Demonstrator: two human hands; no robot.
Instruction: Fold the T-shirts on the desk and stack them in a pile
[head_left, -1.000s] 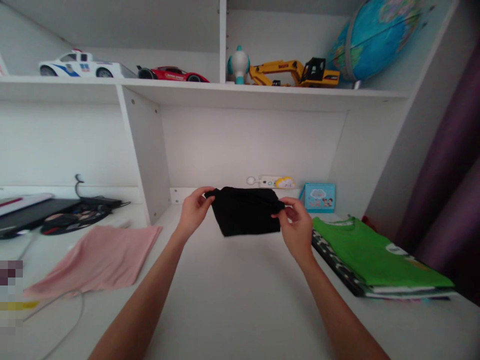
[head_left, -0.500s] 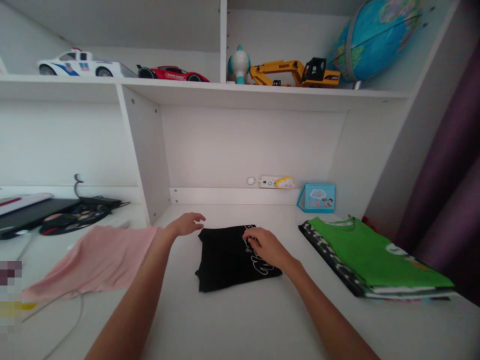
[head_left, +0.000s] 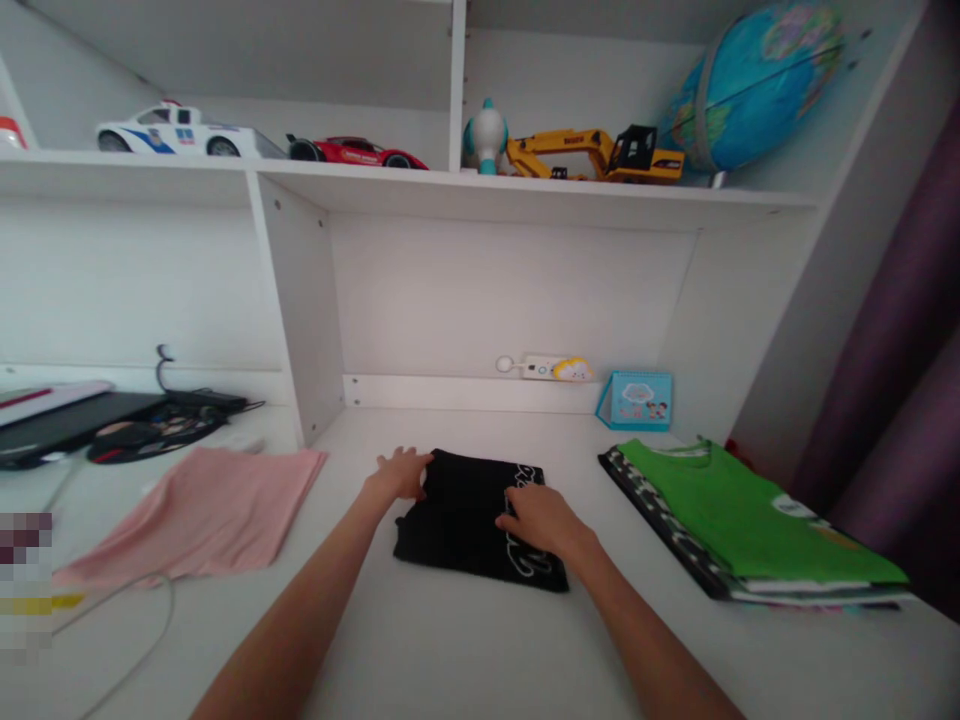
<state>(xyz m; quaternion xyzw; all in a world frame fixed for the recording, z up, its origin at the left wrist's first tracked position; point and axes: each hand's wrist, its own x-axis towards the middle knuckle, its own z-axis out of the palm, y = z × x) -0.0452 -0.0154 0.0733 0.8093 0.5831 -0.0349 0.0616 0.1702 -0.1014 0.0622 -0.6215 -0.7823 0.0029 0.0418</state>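
A folded black shirt (head_left: pixel 465 520) with white outlined lettering along its right side lies on the white desk, turned slightly. My left hand (head_left: pixel 403 473) is at its far left corner, fingers spread, with the forefinger and thumb touching the edge. On the lettered right part rests my right hand (head_left: pixel 544 518), its thumb and forefinger apart and the other fingers partly hidden under the hand. Left of my left arm lies a pink cloth garment (head_left: pixel 217 510). A stack of folded clothes with a green shirt (head_left: pixel 742 510) on top sits to the right.
A blue desk calendar (head_left: pixel 637 400) and a power strip (head_left: pixel 546 368) stand at the back. Black electronics and cables (head_left: pixel 161 425) lie at far left. The shelf above holds a white toy car (head_left: pixel 180 132), a red car (head_left: pixel 352 151), a yellow excavator (head_left: pixel 600 153) and a globe (head_left: pixel 757 85).
The black shirt has turned clockwise, its far left corner shifting right. My left hand has moved right and down onto that corner; my right hand has come slightly nearer and pressed onto the shirt.
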